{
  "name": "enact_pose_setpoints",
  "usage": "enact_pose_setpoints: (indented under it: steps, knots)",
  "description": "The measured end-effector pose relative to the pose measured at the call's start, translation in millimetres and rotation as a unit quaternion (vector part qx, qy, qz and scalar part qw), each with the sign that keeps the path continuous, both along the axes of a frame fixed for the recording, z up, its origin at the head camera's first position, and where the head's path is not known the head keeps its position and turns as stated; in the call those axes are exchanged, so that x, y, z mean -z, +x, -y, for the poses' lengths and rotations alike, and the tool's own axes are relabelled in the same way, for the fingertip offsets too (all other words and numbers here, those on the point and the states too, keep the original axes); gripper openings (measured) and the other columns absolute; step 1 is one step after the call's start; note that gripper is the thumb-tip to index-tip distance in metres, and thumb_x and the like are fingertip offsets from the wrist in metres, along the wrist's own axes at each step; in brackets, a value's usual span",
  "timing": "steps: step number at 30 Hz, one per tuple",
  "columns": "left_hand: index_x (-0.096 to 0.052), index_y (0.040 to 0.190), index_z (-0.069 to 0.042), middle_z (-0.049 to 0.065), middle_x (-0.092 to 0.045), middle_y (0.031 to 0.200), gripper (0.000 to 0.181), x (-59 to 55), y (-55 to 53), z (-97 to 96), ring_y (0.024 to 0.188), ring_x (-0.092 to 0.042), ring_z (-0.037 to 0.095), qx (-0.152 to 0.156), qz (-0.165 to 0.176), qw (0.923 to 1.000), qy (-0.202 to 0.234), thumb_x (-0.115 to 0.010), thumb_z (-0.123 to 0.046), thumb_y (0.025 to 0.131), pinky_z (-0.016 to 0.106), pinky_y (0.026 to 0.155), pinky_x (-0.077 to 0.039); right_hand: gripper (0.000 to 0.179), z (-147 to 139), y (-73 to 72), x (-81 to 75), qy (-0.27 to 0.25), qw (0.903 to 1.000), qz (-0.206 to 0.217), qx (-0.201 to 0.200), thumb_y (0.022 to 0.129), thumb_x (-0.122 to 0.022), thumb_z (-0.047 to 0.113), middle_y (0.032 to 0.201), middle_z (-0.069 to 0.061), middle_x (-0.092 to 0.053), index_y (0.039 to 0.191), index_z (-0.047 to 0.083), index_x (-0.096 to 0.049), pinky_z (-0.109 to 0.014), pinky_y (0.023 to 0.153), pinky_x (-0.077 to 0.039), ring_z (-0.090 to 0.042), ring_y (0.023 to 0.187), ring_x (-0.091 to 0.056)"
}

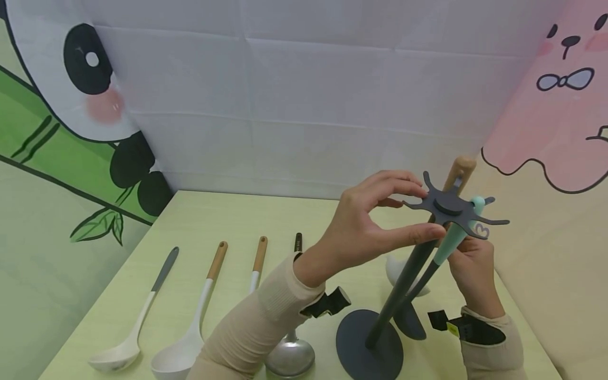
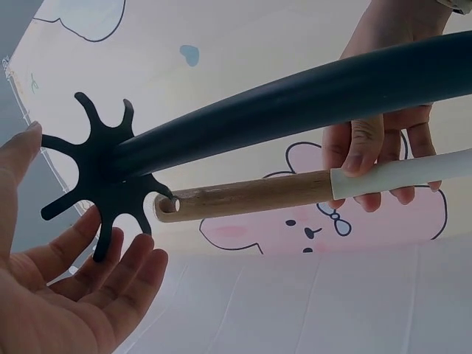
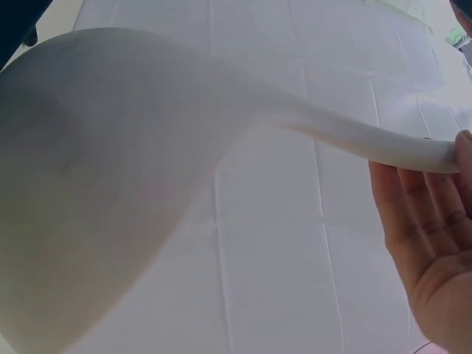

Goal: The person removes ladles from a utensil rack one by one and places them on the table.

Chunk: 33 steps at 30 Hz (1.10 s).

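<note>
A dark utensil stand [image 1: 404,285] leans to the right, its hooked top [image 2: 96,169] between the thumb and fingers of my left hand [image 1: 366,221]. My right hand [image 1: 472,269], partly behind the stand in the head view, pinches a white ladle [image 3: 133,162] by its shaft near the wooden handle [image 2: 251,195]. That handle's end hole meets one hook's tip in the left wrist view. From another hook hangs a utensil with a mint-green handle [image 1: 453,240] and a dark flat head [image 1: 409,321].
Left on the table [image 1: 247,216] lie a grey-handled white spoon [image 1: 142,316], a wooden-handled white ladle [image 1: 201,306] and another wooden-handled utensil [image 1: 259,258], partly behind my left sleeve. A steel ladle [image 1: 291,359] lies beside the stand's round base [image 1: 353,343].
</note>
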<state>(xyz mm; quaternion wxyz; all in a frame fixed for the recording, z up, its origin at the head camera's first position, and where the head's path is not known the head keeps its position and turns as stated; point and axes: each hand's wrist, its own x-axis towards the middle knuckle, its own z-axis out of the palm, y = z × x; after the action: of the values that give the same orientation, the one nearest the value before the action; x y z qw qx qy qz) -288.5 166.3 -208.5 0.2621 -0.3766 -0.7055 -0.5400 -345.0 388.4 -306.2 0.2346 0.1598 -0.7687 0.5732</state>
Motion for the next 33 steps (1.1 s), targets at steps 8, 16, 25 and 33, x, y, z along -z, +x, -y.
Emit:
enact_pose_setpoints:
  steps: [8,16,25,33]
  knots:
    - [-0.070,0.109,0.000,0.009,-0.065,0.117,0.041,0.9,-0.5,0.1,0.113,-0.055,0.001,0.002,0.003,1.0000,0.002,-0.087,-0.006,0.073,0.022,0.088,-0.052,0.022,-0.6,-3.6,0.9,-0.010,0.9999,-0.008,-0.003,0.091,-0.065,-0.009,0.063,0.008,-0.050,0.088,0.012,-0.072,-0.030,0.066,-0.030,-0.014,0.069,-0.043]
    - [-0.069,0.110,0.000,0.009,-0.065,0.116,0.041,0.9,-1.2,-0.5,0.112,-0.055,0.001,0.004,0.003,1.0000,0.000,-0.087,-0.006,0.073,0.022,0.087,-0.052,0.018,-1.4,-8.5,0.3,-0.034,0.9989,-0.032,-0.006,0.088,-0.065,-0.012,0.076,0.017,-0.067,0.092,0.003,-0.074,-0.028,0.073,-0.036,-0.013,0.078,-0.050]
    - [-0.069,0.110,0.000,0.009,-0.065,0.117,0.042,0.9,-1.6,-0.6,0.111,-0.055,0.000,0.004,0.006,1.0000,-0.002,-0.087,-0.006,0.073,0.022,0.087,-0.052,0.017,-5.0,-11.7,1.3,-0.041,0.9989,-0.020,0.010,0.088,-0.067,-0.011,0.078,0.020,-0.067,0.101,0.000,-0.074,-0.032,0.081,-0.034,-0.012,0.082,-0.053]
    - [-0.069,0.110,0.000,0.008,-0.065,0.117,0.042,1.5,-1.3,-1.1,0.110,-0.056,0.000,0.004,0.009,0.9999,0.000,-0.087,-0.005,0.073,0.022,0.087,-0.052,0.021,-7.0,-11.9,3.0,-0.025,0.9988,-0.010,0.040,0.090,-0.068,-0.007,0.089,0.021,-0.066,0.111,-0.007,-0.070,-0.027,0.083,-0.044,-0.007,0.097,-0.063]
